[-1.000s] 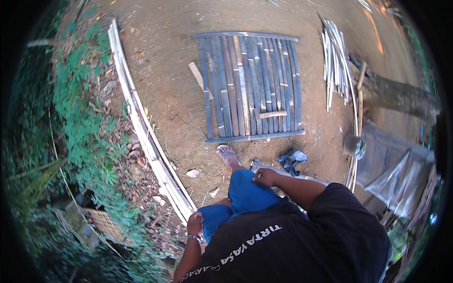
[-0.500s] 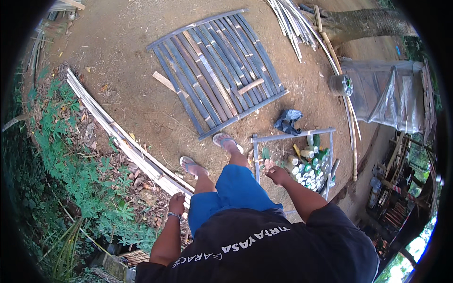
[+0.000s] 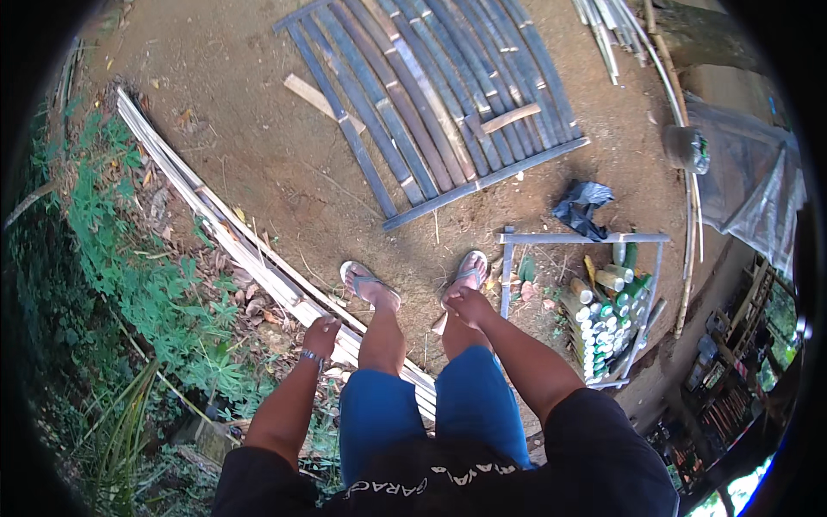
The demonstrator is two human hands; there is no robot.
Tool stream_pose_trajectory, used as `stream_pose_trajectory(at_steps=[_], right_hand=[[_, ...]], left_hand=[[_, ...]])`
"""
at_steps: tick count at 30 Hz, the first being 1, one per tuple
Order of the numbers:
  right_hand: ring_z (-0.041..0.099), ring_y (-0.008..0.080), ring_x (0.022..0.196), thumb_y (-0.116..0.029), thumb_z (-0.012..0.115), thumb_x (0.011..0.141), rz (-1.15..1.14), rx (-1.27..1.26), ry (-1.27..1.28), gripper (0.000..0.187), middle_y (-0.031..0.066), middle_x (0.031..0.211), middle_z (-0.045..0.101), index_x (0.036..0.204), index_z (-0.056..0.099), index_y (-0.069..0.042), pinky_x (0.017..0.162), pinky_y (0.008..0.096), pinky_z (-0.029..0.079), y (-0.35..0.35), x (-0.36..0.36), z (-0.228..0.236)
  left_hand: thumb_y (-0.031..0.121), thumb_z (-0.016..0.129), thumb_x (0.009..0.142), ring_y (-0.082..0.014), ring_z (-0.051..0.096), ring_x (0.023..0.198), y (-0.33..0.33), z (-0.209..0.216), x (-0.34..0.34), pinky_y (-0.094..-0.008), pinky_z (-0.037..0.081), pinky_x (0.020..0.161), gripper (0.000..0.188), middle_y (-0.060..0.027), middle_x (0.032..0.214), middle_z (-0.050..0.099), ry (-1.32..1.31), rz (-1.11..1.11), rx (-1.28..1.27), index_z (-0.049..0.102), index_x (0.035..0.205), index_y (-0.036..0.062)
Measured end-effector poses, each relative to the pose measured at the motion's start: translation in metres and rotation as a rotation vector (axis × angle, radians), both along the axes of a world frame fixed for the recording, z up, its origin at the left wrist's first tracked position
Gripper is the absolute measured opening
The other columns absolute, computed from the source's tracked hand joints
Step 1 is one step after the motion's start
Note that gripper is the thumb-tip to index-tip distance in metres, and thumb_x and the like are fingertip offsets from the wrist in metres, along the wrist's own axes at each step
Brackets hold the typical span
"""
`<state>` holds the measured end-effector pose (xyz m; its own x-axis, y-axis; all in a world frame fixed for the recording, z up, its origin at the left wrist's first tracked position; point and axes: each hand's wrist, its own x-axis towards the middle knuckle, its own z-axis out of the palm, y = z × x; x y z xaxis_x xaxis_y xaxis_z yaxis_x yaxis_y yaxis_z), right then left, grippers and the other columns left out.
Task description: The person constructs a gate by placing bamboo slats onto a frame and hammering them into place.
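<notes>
My left hand (image 3: 321,336), a band around its wrist, hangs beside my left leg, over pale split bamboo strips (image 3: 250,258). Its fingers look loosely curled, and no object shows in them. My right hand (image 3: 466,307) hangs over my right foot, also curled, without a visible object. On the dirt ahead lies a panel of dark bamboo slats (image 3: 422,95) with crosspieces at its ends. A wooden-handled hammer or hatchet (image 3: 512,117) rests on its slats. A pale wood piece (image 3: 320,99) partly meets the panel's left side. Neither hand touches the panel.
To the right, a rectangular pole frame (image 3: 586,238) surrounds stacked cut bamboo pieces (image 3: 612,327). A crumpled black plastic bag (image 3: 582,208) lies just beyond it. Long poles (image 3: 689,233) and a plastic sheet (image 3: 758,172) are farther right. Green plants (image 3: 164,284) line the left.
The view has shifted, with the panel now higher in the picture. My feet have gone from staggered to side by side. My right hand has swung inward over my right foot.
</notes>
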<state>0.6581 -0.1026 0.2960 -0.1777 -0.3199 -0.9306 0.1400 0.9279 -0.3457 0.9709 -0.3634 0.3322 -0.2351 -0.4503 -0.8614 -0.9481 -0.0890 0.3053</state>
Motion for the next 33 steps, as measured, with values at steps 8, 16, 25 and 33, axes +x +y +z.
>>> stream_pose_trajectory(at_steps=[8, 16, 25, 33], right_hand=[[0.061, 0.0141, 0.079, -0.035, 0.067, 0.097, -0.265, -0.136, 0.019, 0.042, 0.0018, 0.098, 0.068, 0.128, 0.062, -0.007, 0.072, 0.0337, 0.051, -0.006, -0.014, -0.292], [0.058, 0.0128, 0.095, -0.027, 0.064, 0.100, -1.420, 0.030, -0.032, 0.037, -0.0004, 0.107, 0.063, 0.132, 0.059, -0.009, 0.077, 0.0361, 0.049, -0.133, -0.018, -0.302], [0.059, 0.0179, 0.100, -0.026, 0.063, 0.100, -1.561, -0.050, -0.130, 0.042, 0.0042, 0.121, 0.063, 0.137, 0.057, -0.008, 0.082, 0.0359, 0.047, -0.128, -0.011, -0.314], [0.064, 0.0228, 0.104, -0.025, 0.060, 0.103, -1.552, -0.091, -0.179, 0.050, 0.0092, 0.132, 0.062, 0.146, 0.051, -0.001, 0.093, 0.0382, 0.046, -0.125, -0.011, -0.302]], left_hand=[[0.045, 0.070, 0.093, -0.0337, 0.058, 0.131, 0.005, -0.253, -0.194, -0.0388, 0.045, 0.108, 0.075, -0.0274, 0.138, 0.060, 0.182, 0.069, -0.023, 0.049, 0.139, -0.0115], [0.059, 0.088, 0.069, -0.0423, 0.043, 0.140, -0.015, -0.331, -0.299, -0.0504, 0.039, 0.113, 0.119, -0.0305, 0.149, 0.043, -0.087, 0.241, -0.417, 0.033, 0.150, -0.0071], [0.070, 0.090, 0.057, -0.0361, 0.045, 0.130, 0.005, -0.326, -0.339, -0.0483, 0.044, 0.104, 0.143, -0.0212, 0.138, 0.043, -0.390, 0.205, -0.476, 0.013, 0.157, 0.0025], [0.068, 0.091, 0.058, -0.0382, 0.047, 0.127, 0.001, -0.317, -0.343, -0.0471, 0.047, 0.104, 0.146, -0.0246, 0.135, 0.041, -0.348, 0.230, -0.417, 0.007, 0.159, 0.0026]])
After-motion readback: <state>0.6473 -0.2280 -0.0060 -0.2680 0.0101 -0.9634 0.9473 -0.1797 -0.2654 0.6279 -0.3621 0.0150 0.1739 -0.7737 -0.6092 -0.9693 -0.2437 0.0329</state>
